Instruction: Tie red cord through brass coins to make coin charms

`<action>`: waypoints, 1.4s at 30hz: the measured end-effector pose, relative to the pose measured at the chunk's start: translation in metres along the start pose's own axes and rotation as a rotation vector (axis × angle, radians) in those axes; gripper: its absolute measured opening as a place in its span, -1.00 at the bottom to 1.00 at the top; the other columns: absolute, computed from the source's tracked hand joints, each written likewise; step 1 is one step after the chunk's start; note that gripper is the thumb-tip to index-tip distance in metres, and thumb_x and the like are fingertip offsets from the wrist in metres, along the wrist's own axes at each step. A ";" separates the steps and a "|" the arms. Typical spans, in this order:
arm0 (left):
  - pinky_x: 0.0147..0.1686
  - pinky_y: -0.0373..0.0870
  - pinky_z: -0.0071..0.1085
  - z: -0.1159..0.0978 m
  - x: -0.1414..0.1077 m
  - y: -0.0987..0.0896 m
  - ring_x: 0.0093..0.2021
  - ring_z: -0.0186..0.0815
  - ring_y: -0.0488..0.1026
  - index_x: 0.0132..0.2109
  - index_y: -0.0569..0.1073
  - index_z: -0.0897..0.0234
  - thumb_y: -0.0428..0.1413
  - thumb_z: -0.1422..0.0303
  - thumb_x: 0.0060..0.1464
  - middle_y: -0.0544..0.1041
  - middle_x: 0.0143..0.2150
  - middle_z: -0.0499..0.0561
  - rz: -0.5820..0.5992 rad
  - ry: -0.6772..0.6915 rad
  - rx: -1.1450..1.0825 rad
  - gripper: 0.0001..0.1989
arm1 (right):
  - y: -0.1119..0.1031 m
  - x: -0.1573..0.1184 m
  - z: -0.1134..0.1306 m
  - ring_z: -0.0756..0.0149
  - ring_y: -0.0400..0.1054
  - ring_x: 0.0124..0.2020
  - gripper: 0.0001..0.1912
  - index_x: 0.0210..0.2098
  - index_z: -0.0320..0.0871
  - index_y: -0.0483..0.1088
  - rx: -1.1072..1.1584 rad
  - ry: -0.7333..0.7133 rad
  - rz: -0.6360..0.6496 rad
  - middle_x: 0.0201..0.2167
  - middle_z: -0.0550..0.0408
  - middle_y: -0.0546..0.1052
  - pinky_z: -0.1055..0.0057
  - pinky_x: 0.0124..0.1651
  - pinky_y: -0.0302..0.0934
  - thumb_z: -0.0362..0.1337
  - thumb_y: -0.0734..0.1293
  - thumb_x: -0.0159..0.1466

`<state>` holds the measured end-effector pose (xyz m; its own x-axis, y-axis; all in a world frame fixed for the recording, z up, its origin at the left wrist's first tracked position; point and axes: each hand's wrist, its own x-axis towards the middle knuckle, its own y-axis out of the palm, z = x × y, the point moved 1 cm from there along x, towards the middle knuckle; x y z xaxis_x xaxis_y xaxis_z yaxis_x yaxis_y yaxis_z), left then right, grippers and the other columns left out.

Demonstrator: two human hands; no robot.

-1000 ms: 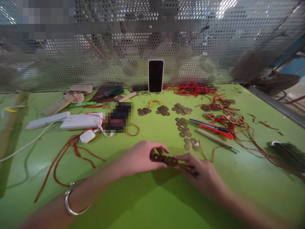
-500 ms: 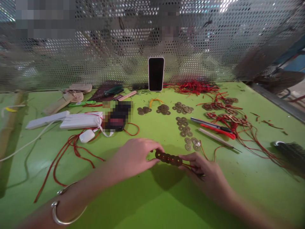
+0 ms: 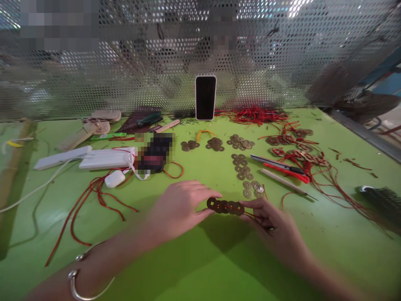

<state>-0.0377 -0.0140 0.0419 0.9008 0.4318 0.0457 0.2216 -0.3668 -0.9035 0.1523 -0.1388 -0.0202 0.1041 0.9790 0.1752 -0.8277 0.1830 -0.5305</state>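
A short row of overlapping brass coins with square holes, a coin string, is stretched level between my hands above the green table, with red cord threaded through it. The thumb and fingers of my left hand pinch its left end. At the other end, my right hand grips the last coin, and red cord runs back into the curled fingers. Just beyond, loose coins lie in small groups on the table. A silver bangle circles my left wrist.
Right of the coins lie a utility knife, an awl, finished coin strings and a brush. A phone leans on the perforated metal screen. Red cords, a white power bank and an earbud case lie left.
The coin string has shifted slightly right and turned closer to level. My left hand's fingers have slid along to its left end. My right hand keeps its grip.
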 end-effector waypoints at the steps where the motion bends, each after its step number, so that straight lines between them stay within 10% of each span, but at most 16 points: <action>1: -0.16 0.35 -0.32 -0.001 0.000 -0.001 -0.14 -0.25 0.46 0.00 0.42 0.19 0.13 0.35 0.10 0.55 -0.13 -0.03 0.002 0.001 -0.001 -0.71 | 0.000 0.000 0.000 0.52 0.04 -0.72 -0.81 -0.19 -0.21 0.32 0.010 -0.003 0.001 -0.67 0.31 0.13 0.58 -0.69 -0.13 -0.22 0.22 0.29; 27: -0.19 0.35 -0.35 -0.008 0.002 0.003 -0.20 -0.29 0.45 -0.08 0.46 0.26 0.14 0.31 0.09 0.56 -0.19 -0.03 -0.085 0.083 -0.053 -0.76 | 0.002 -0.003 -0.001 0.53 0.05 -0.73 -0.83 -0.19 -0.20 0.31 0.021 0.005 0.018 -0.68 0.31 0.13 0.58 -0.70 -0.14 -0.23 0.22 0.29; 42: -0.27 0.38 -0.34 -0.008 0.002 0.022 -0.24 -0.28 0.42 -0.12 0.45 0.30 0.15 0.38 0.08 0.54 -0.24 -0.04 -0.075 0.127 0.045 -0.81 | 0.004 -0.001 -0.003 0.38 0.37 -0.61 -0.74 -0.10 -0.09 0.29 -0.154 0.052 0.165 -0.56 0.18 0.50 0.52 -0.56 0.20 -0.40 0.16 0.22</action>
<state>-0.0282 -0.0277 0.0253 0.9229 0.3481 0.1646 0.2757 -0.2988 -0.9136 0.1501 -0.1391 -0.0251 0.0060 0.9994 0.0353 -0.7424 0.0281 -0.6693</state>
